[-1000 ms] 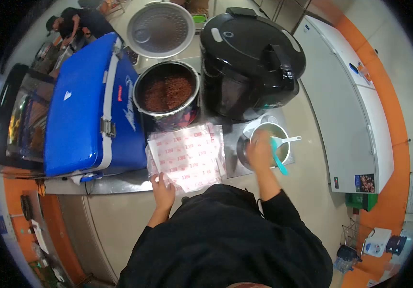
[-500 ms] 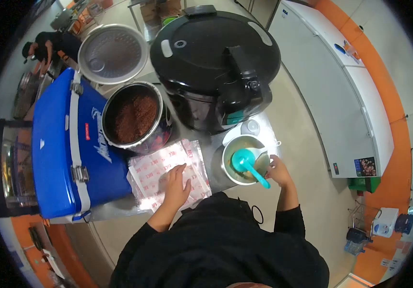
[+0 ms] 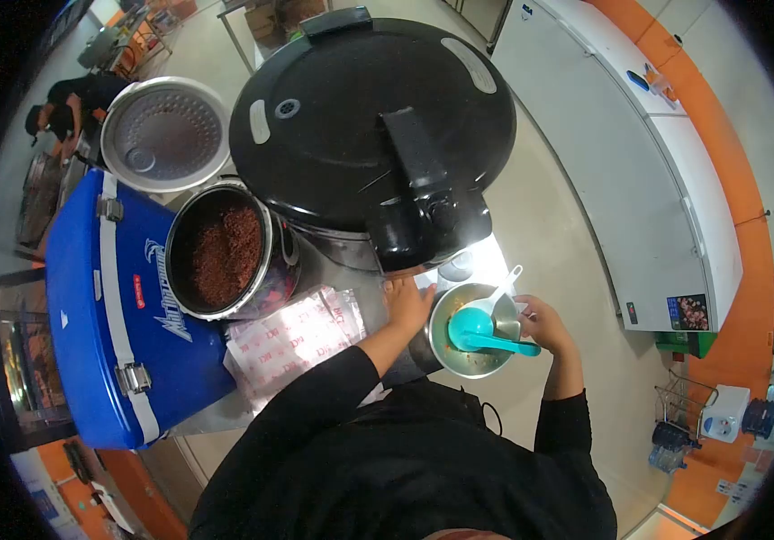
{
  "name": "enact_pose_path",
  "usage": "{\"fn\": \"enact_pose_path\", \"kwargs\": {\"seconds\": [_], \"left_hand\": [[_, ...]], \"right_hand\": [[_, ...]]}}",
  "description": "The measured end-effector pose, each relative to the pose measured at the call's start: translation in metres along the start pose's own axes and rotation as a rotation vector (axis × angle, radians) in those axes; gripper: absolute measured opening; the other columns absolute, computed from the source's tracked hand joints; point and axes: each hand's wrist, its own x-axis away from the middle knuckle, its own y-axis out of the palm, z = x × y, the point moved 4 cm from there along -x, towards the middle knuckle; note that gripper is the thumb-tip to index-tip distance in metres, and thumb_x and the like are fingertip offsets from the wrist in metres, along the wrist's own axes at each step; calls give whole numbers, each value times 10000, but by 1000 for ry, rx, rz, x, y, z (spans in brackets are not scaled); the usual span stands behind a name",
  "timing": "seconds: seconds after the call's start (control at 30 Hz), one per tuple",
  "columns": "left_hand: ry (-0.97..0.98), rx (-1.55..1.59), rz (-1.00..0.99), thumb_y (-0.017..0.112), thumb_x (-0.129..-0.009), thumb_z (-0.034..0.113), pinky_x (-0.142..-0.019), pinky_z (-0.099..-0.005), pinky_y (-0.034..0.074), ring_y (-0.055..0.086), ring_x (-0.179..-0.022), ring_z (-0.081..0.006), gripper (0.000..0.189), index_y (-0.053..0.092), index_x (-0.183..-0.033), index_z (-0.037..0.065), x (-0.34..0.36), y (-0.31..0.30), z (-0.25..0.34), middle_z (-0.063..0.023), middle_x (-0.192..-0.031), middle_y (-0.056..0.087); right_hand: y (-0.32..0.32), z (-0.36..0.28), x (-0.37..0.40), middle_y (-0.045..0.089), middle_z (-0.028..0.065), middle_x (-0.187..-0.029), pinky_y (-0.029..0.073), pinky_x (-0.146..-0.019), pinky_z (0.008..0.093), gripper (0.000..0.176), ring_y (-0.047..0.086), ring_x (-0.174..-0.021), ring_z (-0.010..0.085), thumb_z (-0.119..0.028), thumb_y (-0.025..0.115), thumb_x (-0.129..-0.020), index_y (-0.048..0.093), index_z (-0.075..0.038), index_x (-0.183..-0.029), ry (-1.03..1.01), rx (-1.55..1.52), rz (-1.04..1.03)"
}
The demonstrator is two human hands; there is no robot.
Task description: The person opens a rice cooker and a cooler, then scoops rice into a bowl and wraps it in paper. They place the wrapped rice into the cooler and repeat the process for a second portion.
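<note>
My left hand (image 3: 408,304) reaches to the front base of the big black lidded cooker (image 3: 373,117); its fingertips are partly hidden under the cooker's front latch, and what they touch cannot be made out. At the right rim of a metal bowl (image 3: 441,346), my right hand (image 3: 543,322) has its fingers closed. Inside the bowl lie a turquoise ladle (image 3: 470,329) and a white spoon (image 3: 505,286). Printed wrapping sheets (image 3: 292,340) lie left of my left forearm. Behind them stands an open pot (image 3: 227,256) of dark reddish-brown grains.
A blue cooler box (image 3: 135,306) stands at the left. Behind the pot is a round metal lid (image 3: 166,135). A long white chest freezer (image 3: 621,162) runs along the right wall. Another person in dark clothes (image 3: 76,112) is at the far upper left.
My left hand has left the wrapping sheets and moved right and forward to the cooker's base. The ladle's handle has swung to the right. The view has shifted, with the cooker appearing larger.
</note>
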Motion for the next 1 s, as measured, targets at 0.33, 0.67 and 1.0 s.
{"fn": "enact_pose_path", "kwargs": {"seconds": [0.33,0.67,1.0], "left_hand": [[-45,-196,-21,791,-742,373,-995,-532,325,361,-1253,-446,802,380,-1320,-1,16,-4,-8,-235,-1278,439],[-105,74,-142,739,-790,188,-856,-437,493,617,-999,-410,504,493,-1205,41,37,-43,-50,-224,-1081,622],[-251,571,199,722,-861,88,-740,-275,503,624,-864,-127,193,624,-1004,3,108,-159,-66,-67,-905,667]], "right_hand": [[-27,-85,-15,656,180,-888,527,-720,395,305,658,-789,321,-143,696,-843,586,-5,-1092,-354,404,406],[46,-80,-195,645,185,-1176,518,-870,424,874,634,-1081,345,-700,740,-613,635,24,-1091,-218,875,-283],[48,-110,-197,617,226,-1241,487,-976,372,1083,604,-1161,321,-514,886,-501,466,15,-1348,-46,646,-438]]}}
